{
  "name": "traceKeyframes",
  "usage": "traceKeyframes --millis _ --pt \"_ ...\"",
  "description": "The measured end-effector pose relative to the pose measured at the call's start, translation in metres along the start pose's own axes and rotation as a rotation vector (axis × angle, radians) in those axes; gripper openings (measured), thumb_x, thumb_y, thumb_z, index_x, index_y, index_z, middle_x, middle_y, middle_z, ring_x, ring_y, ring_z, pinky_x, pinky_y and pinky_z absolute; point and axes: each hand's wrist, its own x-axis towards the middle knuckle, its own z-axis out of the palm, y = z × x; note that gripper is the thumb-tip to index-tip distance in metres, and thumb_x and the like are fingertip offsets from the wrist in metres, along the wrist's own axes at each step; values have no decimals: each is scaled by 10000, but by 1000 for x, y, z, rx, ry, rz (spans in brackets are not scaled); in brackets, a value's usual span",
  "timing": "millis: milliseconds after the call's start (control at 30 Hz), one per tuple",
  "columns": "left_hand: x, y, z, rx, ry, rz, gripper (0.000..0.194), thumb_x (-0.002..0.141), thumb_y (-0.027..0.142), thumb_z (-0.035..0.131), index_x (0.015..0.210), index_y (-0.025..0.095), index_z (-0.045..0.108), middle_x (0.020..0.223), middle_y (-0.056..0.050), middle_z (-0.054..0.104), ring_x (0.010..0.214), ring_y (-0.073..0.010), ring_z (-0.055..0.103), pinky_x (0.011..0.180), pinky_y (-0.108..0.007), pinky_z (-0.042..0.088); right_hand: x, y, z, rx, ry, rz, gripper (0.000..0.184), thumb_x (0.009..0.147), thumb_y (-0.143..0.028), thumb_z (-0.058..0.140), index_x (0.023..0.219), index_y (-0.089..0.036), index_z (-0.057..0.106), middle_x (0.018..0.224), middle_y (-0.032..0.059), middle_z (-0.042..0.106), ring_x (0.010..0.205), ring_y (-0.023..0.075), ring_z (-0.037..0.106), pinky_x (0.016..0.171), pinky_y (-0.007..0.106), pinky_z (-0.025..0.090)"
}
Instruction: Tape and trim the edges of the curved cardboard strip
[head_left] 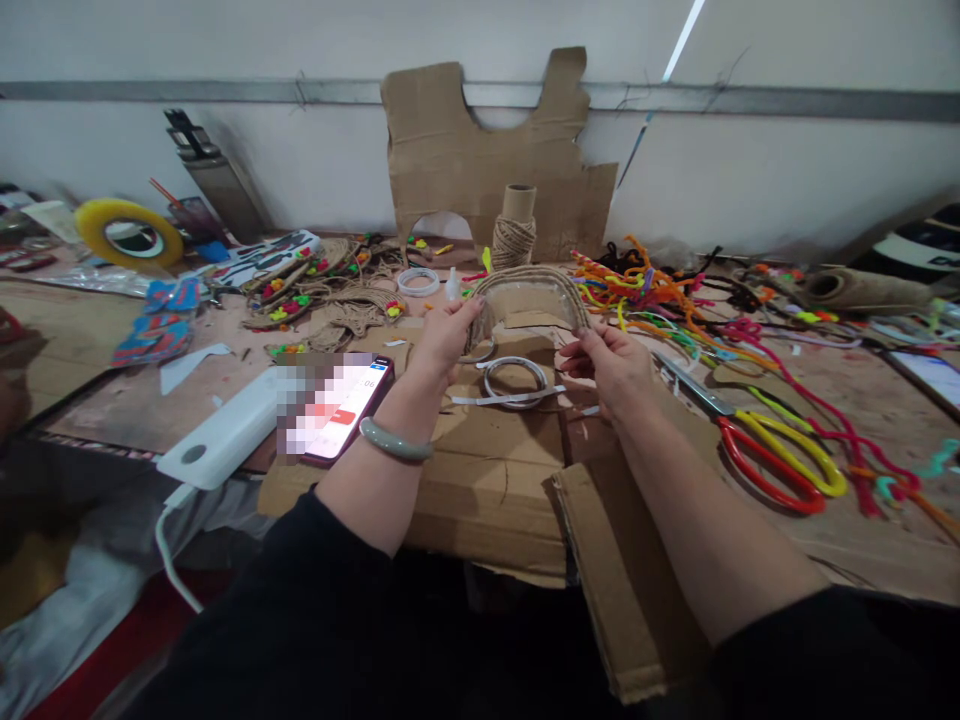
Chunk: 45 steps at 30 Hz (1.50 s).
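Both hands hold up a clear plastic piece edged with jute rope (529, 290), arched like a handle, above flat cardboard sheets (495, 470). My left hand (444, 335) pinches its left end; a pale green bangle (395, 441) sits on that wrist. My right hand (609, 362) grips the right end, fingers closed. Below the piece lies a roll of thin double-sided tape (514, 379) with a loose strip trailing.
A phone (341, 408) and white power bank (225, 435) lie at left. Red and yellow scissors (772, 450) and several coloured pipe cleaners (675, 295) are right. A twine spool (514, 236), cut cardboard (487, 150), yellow tape roll (129, 233) and rope decorations (322, 285) stand behind.
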Motion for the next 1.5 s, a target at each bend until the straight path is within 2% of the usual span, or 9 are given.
traceKeyframes --millis 233,400,567,667,800,933,1033,1233,1500 --pt "-1 1 -1 -20 20 23 245 762 396 676 668 174 628 622 17 652 598 -102 605 602 -208 488 1 -3 -3 45 -37 37 351 608 -481 740 663 -189 554 586 -3 647 443 81 552 456 206 464" --pt "1 14 -10 -52 -3 -179 464 794 612 563 640 178 616 563 -20 620 555 -119 599 553 -226 484 -5 -9 -8 8 -251 101 302 592 -437 728 590 -194 549 526 -5 610 441 93 524 437 213 420" --pt "-12 13 -6 79 -292 -295 402 773 535 635 658 151 655 602 -45 638 540 -115 576 562 -249 461 -12 -17 -10 -199 -550 114 247 635 -375 687 550 -180 563 504 3 585 444 96 514 430 209 396" --pt "-20 3 0 331 -525 -234 277 705 414 731 646 150 675 599 -16 607 514 -89 499 503 -230 363 -14 -19 -8 -273 -624 99 259 616 -387 696 527 -182 564 481 -8 563 440 95 507 439 212 406" --pt "-24 -5 5 493 -590 -131 248 703 362 721 584 161 638 525 27 478 478 -70 353 465 -235 222 -9 -12 -7 -213 -552 68 349 639 -494 724 571 -188 570 481 -17 555 434 93 497 436 217 406" --pt "-25 -5 10 345 -489 -139 233 722 344 690 590 168 612 561 23 489 497 -71 359 486 -233 251 -5 -4 -5 -19 -359 4 463 620 -626 727 757 -203 600 554 -23 598 454 99 521 449 234 425" --pt "-30 -4 16 276 -452 -202 173 724 300 671 623 166 625 597 10 537 523 -80 405 504 -231 298 -5 -5 -2 5 -280 -30 483 560 -562 786 852 -221 610 605 -42 623 458 89 523 454 238 433" --pt "-38 -4 28 267 -412 -216 81 723 218 632 667 159 626 621 19 550 540 -77 428 531 -233 326 -7 -8 2 -2 -243 -32 406 525 -424 811 809 -221 605 594 -58 614 451 82 519 453 232 438" --pt "-41 -4 31 310 -387 -178 141 771 230 607 651 157 602 572 37 505 519 -72 388 528 -237 299 -6 -4 0 -34 -313 -40 343 598 -429 773 791 -213 591 596 -49 565 474 87 506 470 238 431"
